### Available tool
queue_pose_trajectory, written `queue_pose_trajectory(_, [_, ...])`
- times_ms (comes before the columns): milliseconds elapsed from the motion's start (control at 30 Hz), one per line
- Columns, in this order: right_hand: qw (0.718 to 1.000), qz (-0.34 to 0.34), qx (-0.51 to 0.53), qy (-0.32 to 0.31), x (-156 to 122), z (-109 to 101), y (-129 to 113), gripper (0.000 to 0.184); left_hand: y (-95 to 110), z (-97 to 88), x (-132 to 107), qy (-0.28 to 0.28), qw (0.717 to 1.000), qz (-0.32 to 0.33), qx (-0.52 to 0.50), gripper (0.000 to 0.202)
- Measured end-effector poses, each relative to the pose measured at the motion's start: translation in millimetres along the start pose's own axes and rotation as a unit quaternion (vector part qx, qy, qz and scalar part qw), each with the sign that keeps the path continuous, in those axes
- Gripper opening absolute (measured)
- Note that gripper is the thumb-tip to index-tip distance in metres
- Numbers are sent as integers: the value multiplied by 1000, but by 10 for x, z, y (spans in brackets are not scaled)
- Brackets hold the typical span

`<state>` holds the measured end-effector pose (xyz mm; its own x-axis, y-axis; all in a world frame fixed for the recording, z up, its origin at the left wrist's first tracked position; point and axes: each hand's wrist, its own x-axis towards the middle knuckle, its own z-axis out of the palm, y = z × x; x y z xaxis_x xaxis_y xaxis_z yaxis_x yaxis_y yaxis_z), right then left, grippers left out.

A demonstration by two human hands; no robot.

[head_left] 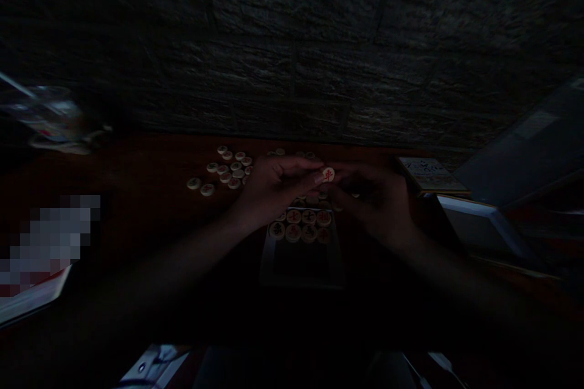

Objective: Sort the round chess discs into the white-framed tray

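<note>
wooden table (114, 194) and shallow tray (301, 282): left hand (274, 185) is pinching a xiangqi piece (327, 174)
loose pieces (225, 170) are lying beyond the tray; the piece is sitting above it, held between fingertips, right hand (371, 206) curling just beside it, contact hidden; the disc is seeming light, stiff and smooth, so its rim is offering the surest hold.

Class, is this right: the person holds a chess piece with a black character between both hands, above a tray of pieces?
No: the character on the piece is red, not black, as the head view shows. The rest stands: it is between the left hand and right hand, above the tray of pieces.
</note>
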<state>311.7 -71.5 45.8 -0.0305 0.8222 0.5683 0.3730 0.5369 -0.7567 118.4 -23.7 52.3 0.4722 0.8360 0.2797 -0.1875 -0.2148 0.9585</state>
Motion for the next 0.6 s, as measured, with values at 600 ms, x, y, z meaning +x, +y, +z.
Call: queue_pose_trajectory(600, [998, 2, -1, -69, -84, -7, -39, 43, -11, -1, 14, -24, 1000, -17, 4, 24])
